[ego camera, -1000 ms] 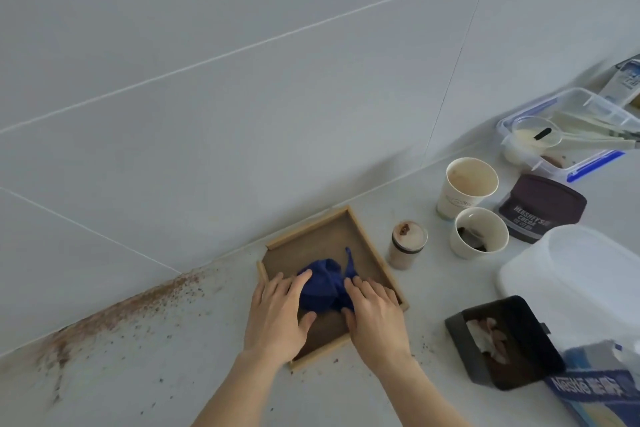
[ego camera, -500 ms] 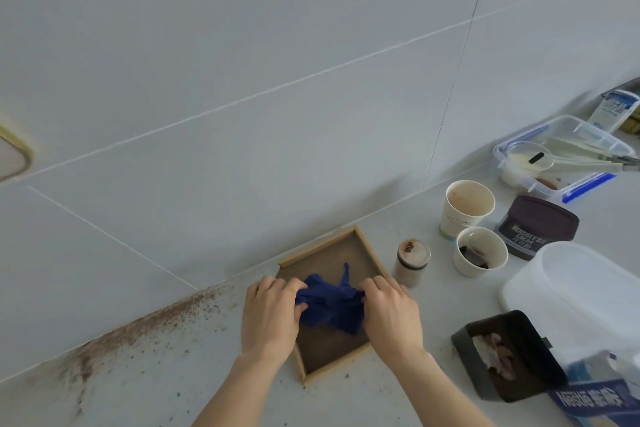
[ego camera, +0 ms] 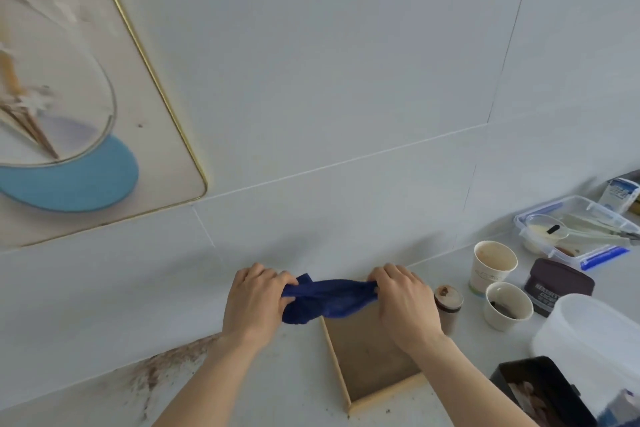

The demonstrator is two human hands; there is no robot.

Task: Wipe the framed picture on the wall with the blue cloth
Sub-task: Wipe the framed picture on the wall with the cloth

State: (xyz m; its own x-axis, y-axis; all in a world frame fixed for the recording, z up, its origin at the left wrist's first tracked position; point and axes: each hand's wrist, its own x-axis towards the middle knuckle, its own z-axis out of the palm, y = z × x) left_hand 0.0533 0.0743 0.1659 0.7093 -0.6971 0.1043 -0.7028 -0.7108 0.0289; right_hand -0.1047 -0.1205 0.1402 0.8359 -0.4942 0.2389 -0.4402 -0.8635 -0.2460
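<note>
a shallow wooden tray [ego camera: 377,395] sat on the white counter [ego camera: 277,392] at about 6 o'clock in the view; what showed of its brown floor held nothing. at 3 o'clock, a tall paper cup [ego camera: 491,265] had a tan film inside, and a shorter cup [ego camera: 507,305] just below it held something small and dark. a small round jar [ego camera: 448,305] stood between the tray and the cups, its top smeared brown. a dark brown tub [ego camera: 554,284] with a printed label lay to the right of the cups. further toward 2 o'clock, a clear lidless box with blue clips [ego camera: 585,230] held a small bowl of cream-coloured stuff and pale utensils. a large white plastic container [ego camera: 595,340] sat at 4 o'clock, its contents hidden. a black box [ego camera: 543,392] at 5 o'clock held something crumpled and pale.

the blue cloth [ego camera: 325,298] was dark blue and bunched, stretched sideways in the air above the tray's far end. the left hand [ego camera: 256,298] pinched its left end and the right hand [ego camera: 405,302] pinched its right end, both closed on the fabric. the framed picture [ego camera: 86,97] hung on the tiled wall at 10 o'clock, well apart from the cloth, with a thin gold frame, a pale ground and a light blue curved shape. brown specks dirtied the counter at 7 o'clock.
</note>
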